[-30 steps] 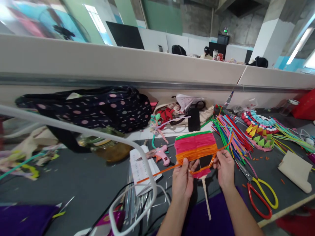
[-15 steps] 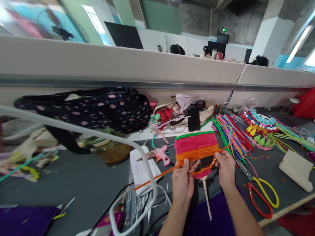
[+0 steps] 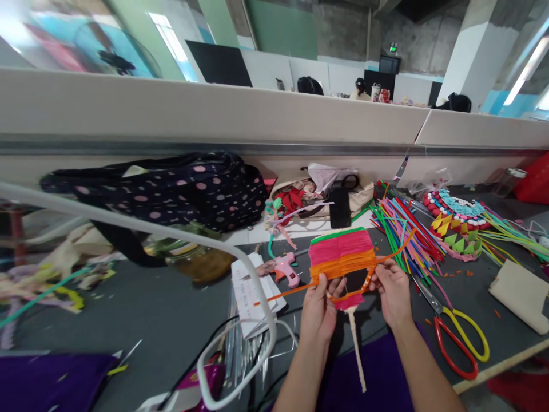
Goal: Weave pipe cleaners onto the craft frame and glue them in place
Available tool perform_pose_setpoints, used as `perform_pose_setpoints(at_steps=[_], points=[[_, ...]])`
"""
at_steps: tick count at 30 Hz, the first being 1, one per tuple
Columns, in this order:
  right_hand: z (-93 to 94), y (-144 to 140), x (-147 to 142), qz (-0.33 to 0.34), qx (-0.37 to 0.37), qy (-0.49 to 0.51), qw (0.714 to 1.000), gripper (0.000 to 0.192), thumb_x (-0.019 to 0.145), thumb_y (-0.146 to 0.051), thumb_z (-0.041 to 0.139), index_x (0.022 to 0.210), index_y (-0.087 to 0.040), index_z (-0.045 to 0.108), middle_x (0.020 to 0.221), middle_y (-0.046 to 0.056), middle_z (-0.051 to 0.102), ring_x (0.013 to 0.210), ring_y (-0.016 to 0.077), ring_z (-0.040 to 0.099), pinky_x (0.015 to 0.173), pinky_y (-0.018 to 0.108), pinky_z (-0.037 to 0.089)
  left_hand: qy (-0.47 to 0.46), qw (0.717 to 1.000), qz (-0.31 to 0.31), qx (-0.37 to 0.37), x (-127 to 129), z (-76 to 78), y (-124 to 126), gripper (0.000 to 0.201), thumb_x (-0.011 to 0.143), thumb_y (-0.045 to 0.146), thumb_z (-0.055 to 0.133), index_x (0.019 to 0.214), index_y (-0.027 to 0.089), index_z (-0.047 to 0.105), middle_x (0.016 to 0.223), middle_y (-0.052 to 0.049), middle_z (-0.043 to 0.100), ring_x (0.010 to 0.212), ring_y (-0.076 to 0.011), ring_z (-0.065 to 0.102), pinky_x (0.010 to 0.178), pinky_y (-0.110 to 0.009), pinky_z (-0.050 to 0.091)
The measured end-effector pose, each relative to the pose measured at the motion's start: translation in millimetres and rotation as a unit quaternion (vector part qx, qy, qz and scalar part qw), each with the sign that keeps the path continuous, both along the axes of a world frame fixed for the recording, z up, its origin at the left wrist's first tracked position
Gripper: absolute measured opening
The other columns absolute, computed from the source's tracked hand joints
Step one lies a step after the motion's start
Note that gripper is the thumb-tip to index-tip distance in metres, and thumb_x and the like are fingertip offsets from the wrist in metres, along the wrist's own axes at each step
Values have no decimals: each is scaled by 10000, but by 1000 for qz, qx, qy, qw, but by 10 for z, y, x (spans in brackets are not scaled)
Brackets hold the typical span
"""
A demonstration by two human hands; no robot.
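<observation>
Between my hands is a fan-shaped craft piece [image 3: 341, 252], wound in green, pink and orange pipe cleaners, with a pale wrapped handle hanging down. A dark gap shows between its orange band and the pink lower part. My left hand [image 3: 319, 306] pinches the left edge of the frame. My right hand [image 3: 391, 286] has its fingers closed at the right edge, by the striped, partly wrapped side. An orange pipe cleaner [image 3: 291, 290] sticks out to the left, and another orange end [image 3: 401, 250] extends up to the right past my right fingers.
Scissors with red and yellow handles [image 3: 457, 337] lie at the right. Behind them is a bundle of coloured pipe cleaners [image 3: 412, 234]. A pink glue gun [image 3: 286, 270] lies left of the craft piece, near a glass jar [image 3: 199, 260]. A white bent tube [image 3: 171, 229] crosses the left foreground.
The view has shifted slightly, so the scene sits a little further right. The craft piece tilts a bit more, and my right fingers have shifted slightly at its right edge. Both hands keep their hold.
</observation>
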State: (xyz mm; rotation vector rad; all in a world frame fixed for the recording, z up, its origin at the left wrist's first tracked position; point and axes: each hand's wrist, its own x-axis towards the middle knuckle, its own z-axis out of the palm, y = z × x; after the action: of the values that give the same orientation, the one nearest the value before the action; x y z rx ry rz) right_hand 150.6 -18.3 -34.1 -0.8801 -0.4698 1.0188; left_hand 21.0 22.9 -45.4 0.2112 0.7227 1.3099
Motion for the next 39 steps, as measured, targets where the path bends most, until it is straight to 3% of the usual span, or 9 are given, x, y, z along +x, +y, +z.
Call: perform_pose_setpoints(at_steps=[8,14,20,27,32,35,39], points=[[43,-48,-37,22,30,-71,997,313,747,-280,685,1032,-194,590,797,19,654,599,106,573,443,189,451,-81,989,-38,-117,-26,-8,57,182,886,62,463,840,108,632,696,-56,715,566,-121,678,595,-219,580],[-32,-24,6,-79,5,-137,987,122,739,-268,681,747,-182,594,672,-25,597,544,80,534,476,185,444,-165,972,-74,-148,-133,-111,114,231,917,96,407,949,106,636,723,-78,729,596,-143,697,620,-229,582],[-26,-20,8,-61,6,-124,990,124,728,-263,658,681,-178,580,605,-37,574,507,85,520,466,196,434,-190,962,-143,-131,-211,-143,133,302,942,150,350,1074,159,621,742,-73,740,634,-169,707,667,-266,584],[12,-30,7,-54,13,-94,994,122,731,-279,674,766,-176,618,739,1,639,583,96,563,529,213,482,-148,974,-88,-147,-150,-99,110,250,902,93,431,1023,153,641,764,-64,733,625,-135,695,655,-223,574],[-50,2,49,-54,-7,-59,997,179,684,-286,713,772,-178,601,740,5,658,569,103,586,496,211,489,-85,991,-30,-97,-73,-29,68,198,874,56,483,821,138,656,733,-38,723,622,-108,681,663,-213,571],[-74,9,90,-41,-33,-41,998,264,671,-321,729,838,-187,575,654,-17,653,485,104,572,437,210,471,-55,997,-18,-43,-45,27,39,159,866,83,514,840,142,660,806,-49,731,676,-127,690,686,-247,578],[-97,11,142,-64,-60,-69,994,214,697,-342,697,753,-173,578,527,-51,586,383,68,468,384,184,392,-28,999,-26,19,-41,60,2,66,829,154,601,860,153,660,829,-46,727,721,-144,692,747,-291,575]])
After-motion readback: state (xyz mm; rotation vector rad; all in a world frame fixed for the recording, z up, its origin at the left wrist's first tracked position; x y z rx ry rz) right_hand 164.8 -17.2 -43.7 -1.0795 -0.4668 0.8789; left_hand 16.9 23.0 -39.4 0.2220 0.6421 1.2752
